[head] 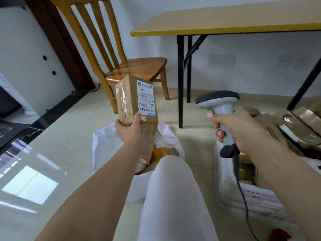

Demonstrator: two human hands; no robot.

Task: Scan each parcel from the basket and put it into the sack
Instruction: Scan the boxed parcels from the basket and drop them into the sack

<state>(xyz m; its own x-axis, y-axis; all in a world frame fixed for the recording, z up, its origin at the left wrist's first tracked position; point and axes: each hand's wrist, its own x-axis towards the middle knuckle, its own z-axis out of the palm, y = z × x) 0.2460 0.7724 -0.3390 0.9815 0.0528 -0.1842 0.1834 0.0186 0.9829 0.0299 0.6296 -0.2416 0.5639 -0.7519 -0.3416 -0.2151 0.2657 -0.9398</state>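
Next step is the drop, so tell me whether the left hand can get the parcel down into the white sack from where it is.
Probably yes. The left hand holds the parcel above the open white sack, and nothing lies between them.

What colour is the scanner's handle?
Light grey, with a dark grey head; the scanner shows clearly in the head view, gripped by the right hand.
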